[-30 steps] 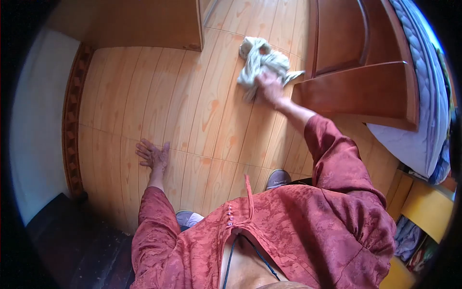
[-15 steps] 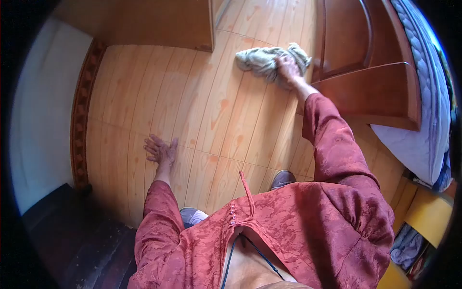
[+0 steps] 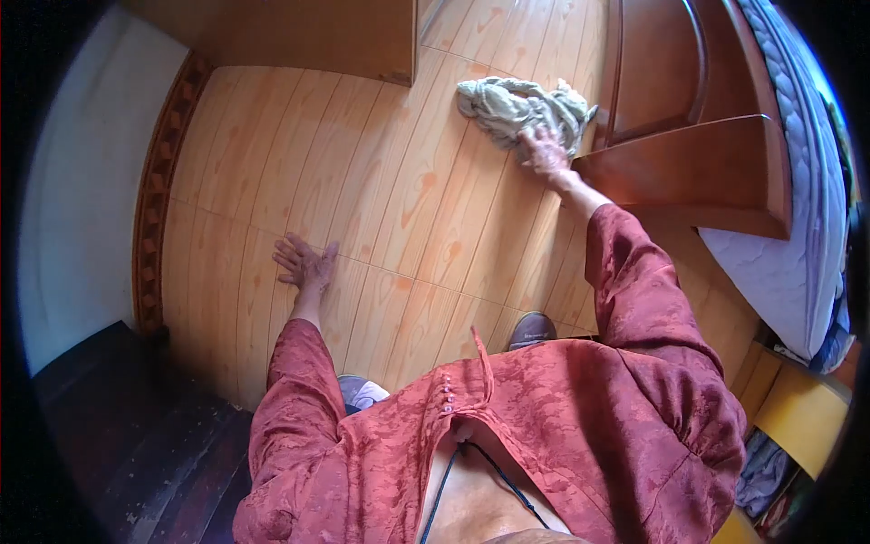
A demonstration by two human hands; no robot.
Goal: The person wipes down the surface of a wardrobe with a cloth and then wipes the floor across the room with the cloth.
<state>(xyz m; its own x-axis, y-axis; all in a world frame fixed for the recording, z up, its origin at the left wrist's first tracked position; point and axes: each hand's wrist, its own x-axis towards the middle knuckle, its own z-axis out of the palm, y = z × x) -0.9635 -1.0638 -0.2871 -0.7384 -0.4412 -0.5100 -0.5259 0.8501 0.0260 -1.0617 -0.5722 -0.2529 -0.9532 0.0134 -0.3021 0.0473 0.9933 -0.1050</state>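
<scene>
A crumpled pale grey-green cloth (image 3: 512,109) lies on the wood-patterned floor (image 3: 390,208), beside the foot of the wooden bed frame. My right hand (image 3: 546,154) presses on the cloth's near edge, its fingers bent over the fabric. Farther left and nearer my body, my left hand (image 3: 306,261) hovers over or rests on the floor with fingers spread and nothing in it; contact with the floor cannot be made out.
The reddish-brown bed frame (image 3: 698,172) with a pale mattress (image 3: 779,281) stands on the right. A wooden panel (image 3: 308,36) is at the top left, above a patterned skirting (image 3: 154,218). Dark boards (image 3: 136,444) lie lower left; a yellow cabinet (image 3: 802,412) lower right.
My right hand and the cloth have swept rightward toward the bed frame, and the cloth's shape has changed. My left hand stays spread. The view has shifted slightly.
</scene>
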